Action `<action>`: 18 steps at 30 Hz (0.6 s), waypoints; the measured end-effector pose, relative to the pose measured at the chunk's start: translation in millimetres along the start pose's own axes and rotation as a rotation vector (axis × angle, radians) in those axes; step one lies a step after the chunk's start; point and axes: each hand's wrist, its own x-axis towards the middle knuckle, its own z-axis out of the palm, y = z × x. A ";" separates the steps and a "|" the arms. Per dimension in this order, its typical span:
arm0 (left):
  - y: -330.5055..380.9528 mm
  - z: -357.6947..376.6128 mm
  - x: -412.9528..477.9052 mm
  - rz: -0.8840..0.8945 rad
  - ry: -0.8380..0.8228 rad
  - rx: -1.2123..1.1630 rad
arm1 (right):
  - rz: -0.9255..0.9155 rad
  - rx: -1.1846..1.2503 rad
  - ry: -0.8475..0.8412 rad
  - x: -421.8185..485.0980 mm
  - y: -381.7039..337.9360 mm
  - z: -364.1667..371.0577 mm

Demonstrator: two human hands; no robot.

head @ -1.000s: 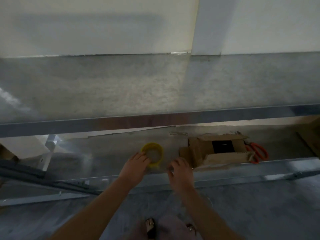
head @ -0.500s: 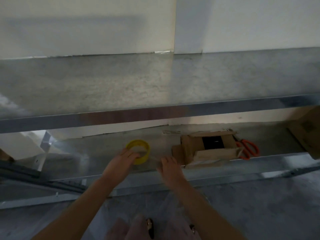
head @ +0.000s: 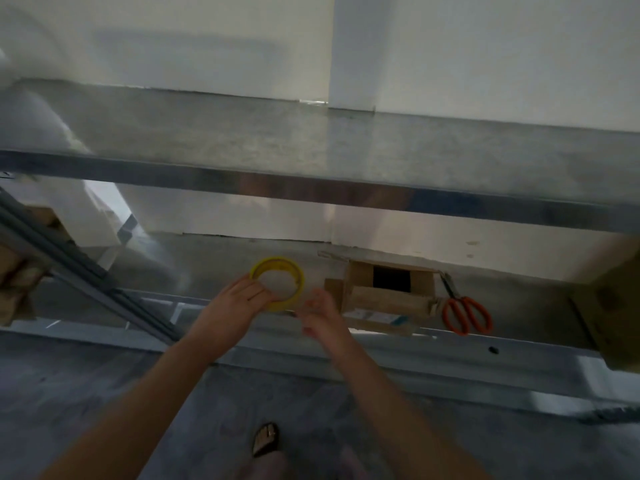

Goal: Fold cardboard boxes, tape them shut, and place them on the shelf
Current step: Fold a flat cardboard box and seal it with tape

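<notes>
Head view: on the lower shelf (head: 415, 344), a small cardboard box (head: 388, 296) is seen near the front edge with its top flaps not closed and no tape visible across them, so taping is judged as yet to be done. A tape roll (head: 299, 285) lies just left of it, and scissors (head: 467, 315) just right. The left hand (head: 239, 303) is laid on the roll's near rim, fingers almost straight. The right hand (head: 320, 313) is held just beside the roll, fingers loosely curled; whether a tape end is pinched cannot be told.
</notes>
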 end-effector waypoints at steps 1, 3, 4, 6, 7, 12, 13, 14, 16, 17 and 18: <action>8.2 -2.9 -1.5 -0.007 0.014 -0.003 | -0.006 0.033 -0.014 -5.6 -4.9 -4.2; 19.8 -6.5 -4.8 -0.017 0.039 -0.010 | -0.037 0.091 -0.039 -14.3 -13.0 -9.8; 24.0 -7.9 -6.8 -0.020 0.042 -0.010 | -0.056 0.127 -0.055 -17.5 -15.3 -10.9; 28.7 -9.6 -10.7 -0.031 0.042 -0.011 | -0.078 0.215 -0.076 -23.1 -18.0 -10.9; 30.3 -10.6 -11.8 -0.041 0.038 -0.013 | -0.086 0.253 -0.077 -25.3 -18.1 -11.4; 29.9 -13.9 -6.4 -0.035 0.034 -0.059 | -0.184 0.234 0.005 -31.9 -25.3 -13.8; 28.7 -14.0 -4.9 -0.026 0.036 -0.071 | -0.202 0.213 0.038 -32.6 -26.9 -13.2; 27.5 -12.9 -4.0 -0.016 0.034 -0.079 | -0.206 0.191 0.077 -33.0 -28.3 -13.5; 26.3 -12.3 -1.8 -0.015 0.024 -0.099 | -0.214 0.120 0.129 -34.4 -30.4 -15.0; 25.9 -13.2 0.8 -0.025 0.015 -0.116 | -0.247 0.032 0.157 -35.3 -30.2 -16.6; 25.1 -14.7 3.8 -0.039 -0.003 -0.142 | -0.314 -0.110 0.194 -36.1 -30.7 -19.7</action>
